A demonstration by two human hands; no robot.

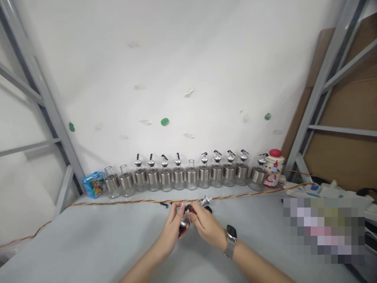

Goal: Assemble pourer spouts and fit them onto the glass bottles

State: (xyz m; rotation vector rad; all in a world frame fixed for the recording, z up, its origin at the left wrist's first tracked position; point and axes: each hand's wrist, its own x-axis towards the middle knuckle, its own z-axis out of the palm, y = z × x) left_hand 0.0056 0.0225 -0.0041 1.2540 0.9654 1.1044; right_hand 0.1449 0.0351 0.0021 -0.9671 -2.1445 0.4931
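Observation:
Close together at the middle of the table, my left hand and my right hand both have their fingers closed on a silver and black pourer spout. Fingers cover much of it. Just beyond my right hand lies another silver pourer spout, with a round black piece beside it. A small black lever piece rests to the left of my hands. Along the wall stand several glass bottles with steel sleeves; most carry pourer spouts, while an open-necked bottle stands among them.
A red and yellow twisted wire crosses the table in front of the bottles. At the row's left end is a blue box, at its right a red-lidded container. White power strips lie further right, near metal shelf posts.

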